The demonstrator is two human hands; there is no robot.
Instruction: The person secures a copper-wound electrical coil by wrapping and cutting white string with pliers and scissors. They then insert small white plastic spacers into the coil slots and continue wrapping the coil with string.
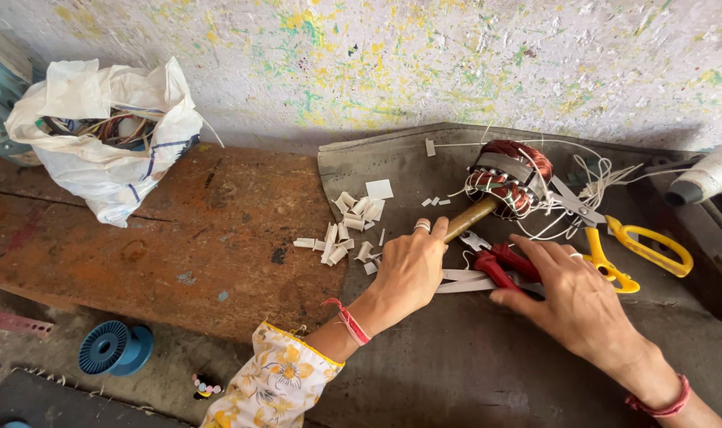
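Head view: left hand (408,269) curls its fingers around the brass shaft (468,218) of a copper-wound coil (510,178), right of centre. Right hand (571,297) lies spread over red-handled pliers (500,263). Windings look partly tied with white thread; cut paper slips (349,234) lie left, yellow scissors (626,246) right.

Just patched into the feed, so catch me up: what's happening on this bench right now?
A person works on a copper-wound motor coil lying on a dark mat. The left hand rests by the coil's brass shaft; the right hand lies on red-handled pliers. Yellow scissors sit beside it, white paper slips lie scattered left, and a white bag of wire sits further off.
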